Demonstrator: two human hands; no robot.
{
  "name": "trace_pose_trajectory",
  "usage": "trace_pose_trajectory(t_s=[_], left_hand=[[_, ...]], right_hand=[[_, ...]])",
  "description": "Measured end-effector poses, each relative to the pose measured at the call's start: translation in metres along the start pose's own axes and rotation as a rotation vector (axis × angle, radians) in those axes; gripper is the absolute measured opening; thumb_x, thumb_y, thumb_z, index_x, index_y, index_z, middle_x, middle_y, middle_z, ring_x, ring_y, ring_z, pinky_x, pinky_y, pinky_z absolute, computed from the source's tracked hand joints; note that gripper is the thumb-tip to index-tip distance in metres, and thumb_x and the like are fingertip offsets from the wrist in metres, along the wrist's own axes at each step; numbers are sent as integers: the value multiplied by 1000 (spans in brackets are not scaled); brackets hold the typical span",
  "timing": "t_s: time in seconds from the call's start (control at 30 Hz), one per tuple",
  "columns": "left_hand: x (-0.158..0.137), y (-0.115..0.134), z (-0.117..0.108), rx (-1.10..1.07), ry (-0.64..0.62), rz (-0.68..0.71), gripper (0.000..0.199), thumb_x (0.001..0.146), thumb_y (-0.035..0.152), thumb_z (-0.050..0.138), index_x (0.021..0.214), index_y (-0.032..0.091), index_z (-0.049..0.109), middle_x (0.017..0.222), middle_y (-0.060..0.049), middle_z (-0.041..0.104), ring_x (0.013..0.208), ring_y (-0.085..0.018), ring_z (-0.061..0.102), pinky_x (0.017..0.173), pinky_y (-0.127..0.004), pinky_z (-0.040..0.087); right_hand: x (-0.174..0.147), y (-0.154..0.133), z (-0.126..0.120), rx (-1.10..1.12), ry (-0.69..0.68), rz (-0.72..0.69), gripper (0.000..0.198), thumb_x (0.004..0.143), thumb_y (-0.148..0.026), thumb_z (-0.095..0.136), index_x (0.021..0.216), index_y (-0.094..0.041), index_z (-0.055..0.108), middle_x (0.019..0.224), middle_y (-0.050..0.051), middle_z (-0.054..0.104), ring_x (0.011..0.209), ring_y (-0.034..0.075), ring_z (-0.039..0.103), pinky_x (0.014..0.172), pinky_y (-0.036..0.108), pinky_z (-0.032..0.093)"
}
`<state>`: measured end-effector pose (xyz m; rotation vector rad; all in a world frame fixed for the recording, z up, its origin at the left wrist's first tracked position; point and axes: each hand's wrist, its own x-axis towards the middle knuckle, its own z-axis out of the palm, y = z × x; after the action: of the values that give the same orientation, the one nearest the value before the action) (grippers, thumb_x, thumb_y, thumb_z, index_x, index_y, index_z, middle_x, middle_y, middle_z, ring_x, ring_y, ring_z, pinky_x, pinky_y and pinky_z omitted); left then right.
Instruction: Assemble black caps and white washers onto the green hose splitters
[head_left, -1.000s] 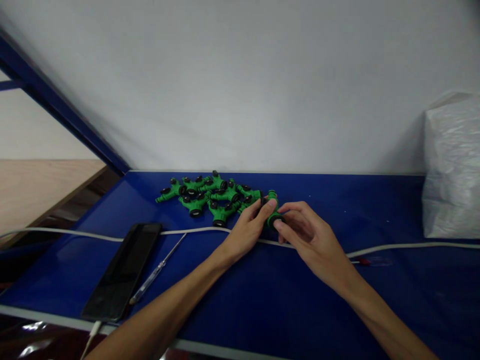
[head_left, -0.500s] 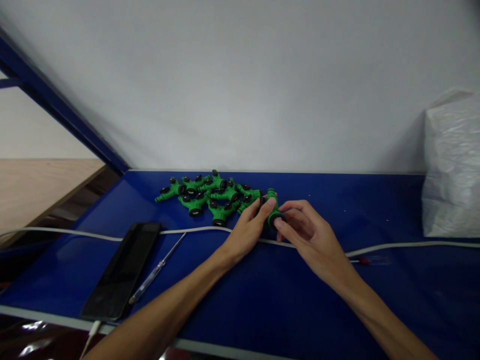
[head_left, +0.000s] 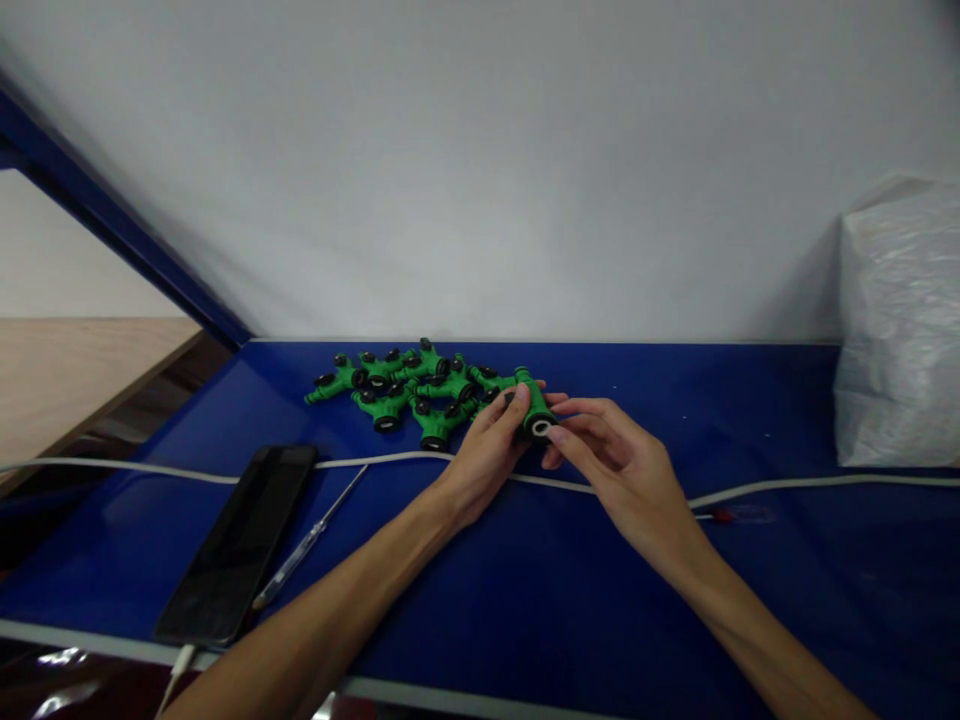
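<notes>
A green Y-shaped hose splitter [head_left: 534,402] with a black collar is held above the blue table. The collar's open end faces me, showing a pale ring inside. My left hand [head_left: 495,435] is closed around the splitter's body, thumb on top, and hides part of it. At the collar, my right hand [head_left: 619,450] grips the edge between thumb and fingers; some fingertips are hidden behind it. Just left of my hands, several more green hose splitters [head_left: 439,420] with black valve knobs lie in a loose cluster.
A black phone [head_left: 236,545] and a clear-handled screwdriver [head_left: 311,540] lie at left. One white cable [head_left: 810,483] crosses the blue table [head_left: 480,610] beneath my hands. Another screwdriver [head_left: 739,515] with a red part lies right. A wrapped white package [head_left: 900,330] stands against the wall.
The held splitter has tipped so its collar opening now faces me and the pale ring shows. My right thumb has moved from over the opening to the collar's edge.
</notes>
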<state>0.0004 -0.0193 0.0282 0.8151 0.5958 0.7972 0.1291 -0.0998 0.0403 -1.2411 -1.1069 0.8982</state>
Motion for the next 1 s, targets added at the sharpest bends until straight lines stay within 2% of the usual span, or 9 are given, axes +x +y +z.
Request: trace_pose_trajectory(t_s=[0.13,0.33,0.47,0.67,1.0], left_hand=[[-1,1,0,46,-8,-27,45,85,57,75,104,16,70,109,-8,73,107,-20,66,100,-33,50],[-2,1,-3,97,7,-70,45,80,57,79,99,18,68,98,-4,68,100,-18,64,97,-33,51],[-3,3,-3,133,1,-74,43,82,56,78,96,17,67,98,-4,67,100,-19,63,96,-34,51],[-5,4,-1,194,14,-51,46,82,57,78,101,16,66,102,-5,66,102,-18,62,91,-30,52],[-2,-1,-2,207,18,-2,54,75,61,81,102,17,65,96,-2,64,92,-15,60,83,-27,52]], right_hand=[[1,-2,-1,-2,36,-29,26,87,-42,77,101,-23,68,81,-1,71,67,14,69,70,29,61],[2,-3,-4,-52,-14,30,28,87,-43,75,103,-22,68,71,-3,65,60,13,64,58,26,55],[3,-2,-5,-62,-39,55,31,85,-43,77,105,-22,67,69,-4,63,61,13,63,59,27,55],[4,-2,-4,-70,-29,62,32,82,-44,77,101,-21,64,68,-5,60,61,12,61,58,25,53],[2,1,-5,-114,-14,45,32,83,-44,77,103,-22,64,68,-5,59,61,11,60,59,24,51]])
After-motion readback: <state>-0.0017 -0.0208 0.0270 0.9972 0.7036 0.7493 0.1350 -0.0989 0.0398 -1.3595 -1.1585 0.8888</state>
